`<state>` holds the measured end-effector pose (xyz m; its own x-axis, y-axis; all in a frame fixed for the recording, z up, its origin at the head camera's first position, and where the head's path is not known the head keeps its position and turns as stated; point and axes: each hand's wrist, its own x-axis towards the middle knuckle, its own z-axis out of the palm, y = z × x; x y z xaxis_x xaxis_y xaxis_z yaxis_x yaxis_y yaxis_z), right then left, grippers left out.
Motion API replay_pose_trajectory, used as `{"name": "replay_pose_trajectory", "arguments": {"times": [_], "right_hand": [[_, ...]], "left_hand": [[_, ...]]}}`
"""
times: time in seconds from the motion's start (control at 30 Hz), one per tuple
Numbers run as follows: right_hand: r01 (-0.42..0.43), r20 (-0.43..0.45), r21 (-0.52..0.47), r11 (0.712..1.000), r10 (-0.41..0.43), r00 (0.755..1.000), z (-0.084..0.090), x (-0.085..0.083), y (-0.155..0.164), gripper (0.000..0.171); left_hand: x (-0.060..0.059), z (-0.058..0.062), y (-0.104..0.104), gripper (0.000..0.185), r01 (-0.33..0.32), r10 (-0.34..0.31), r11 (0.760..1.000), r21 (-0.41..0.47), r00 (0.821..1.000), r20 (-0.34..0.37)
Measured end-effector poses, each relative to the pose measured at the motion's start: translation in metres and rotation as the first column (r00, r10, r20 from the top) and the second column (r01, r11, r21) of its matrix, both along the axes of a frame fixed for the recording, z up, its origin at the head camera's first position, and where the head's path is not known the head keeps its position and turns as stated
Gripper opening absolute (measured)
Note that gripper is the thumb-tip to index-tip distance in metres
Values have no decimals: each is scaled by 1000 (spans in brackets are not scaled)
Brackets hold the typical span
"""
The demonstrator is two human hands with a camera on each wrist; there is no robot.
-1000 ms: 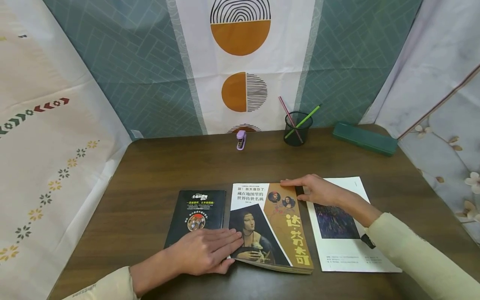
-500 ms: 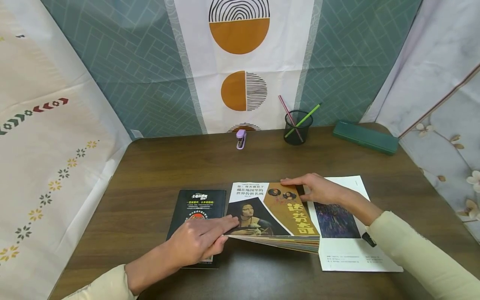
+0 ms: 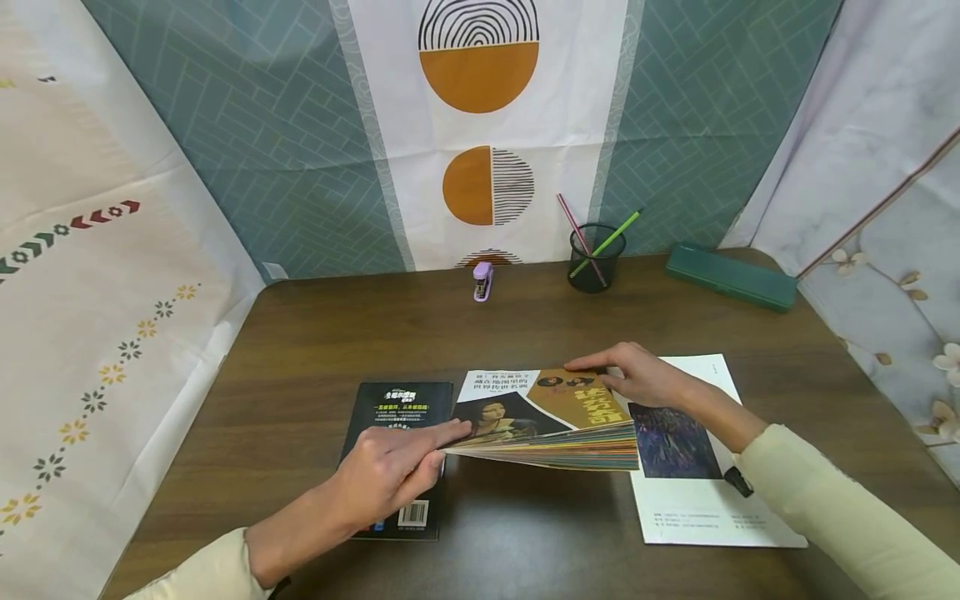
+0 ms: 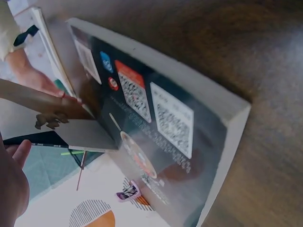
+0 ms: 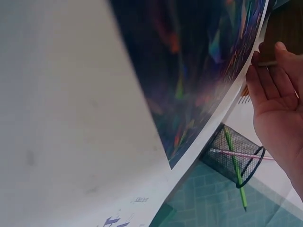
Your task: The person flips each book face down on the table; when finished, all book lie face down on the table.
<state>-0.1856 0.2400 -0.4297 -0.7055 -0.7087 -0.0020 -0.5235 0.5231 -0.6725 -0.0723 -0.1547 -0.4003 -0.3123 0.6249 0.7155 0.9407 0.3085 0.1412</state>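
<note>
A thick paperback with a portrait painting on its cover is tilted, its near edge raised off the table and its page edges showing. My left hand pinches its near left corner, fingers on the cover and thumb beneath. At the far right corner, my right hand grips the edge. Under my left hand, on the table, lies a black book with a barcode; in the left wrist view the black book shows QR codes. Partly under my right forearm is a white book with a dark picture.
Along the back of the brown table stand a purple stapler, a black mesh cup with a red and a green pencil, and a dark green case. Patterned cloths hang behind and at the sides.
The near edge of the portrait paperback has risen from the table, lifted up and away by my left hand, uncovering more of the black book. My right hand has barely moved.
</note>
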Motion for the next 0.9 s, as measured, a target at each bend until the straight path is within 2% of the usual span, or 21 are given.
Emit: {"name": "replay_pose_trajectory", "arguments": {"times": [0.17,0.27,0.4,0.53,0.7,0.8,0.9], "right_hand": [[68,-35,-48,997,-70,997,4,4,1,43],[128,-27,-44,991,-129,991,8,7,1,42],[157,-19,-47,986,-158,987,13,11,2,39],[169,-13,-65,983,-170,985,15,15,3,38],[186,-37,-82,979,-189,981,18,19,6,46],[207,-59,-94,974,-213,975,22,21,7,35],[243,-26,-121,962,-248,968,27,22,6,22]], "left_hand": [[-1,6,-2,46,-12,11,999,36,1000,25],[-3,10,-2,46,-4,2,998,62,1000,26],[-5,17,-3,43,19,-20,995,98,1000,14],[-5,25,-3,39,3,4,994,112,998,-60],[-6,34,-3,35,-23,44,992,121,984,-173],[-8,40,-6,32,-26,53,992,124,975,-217],[-10,45,-8,29,-31,62,991,129,967,-246]]}}
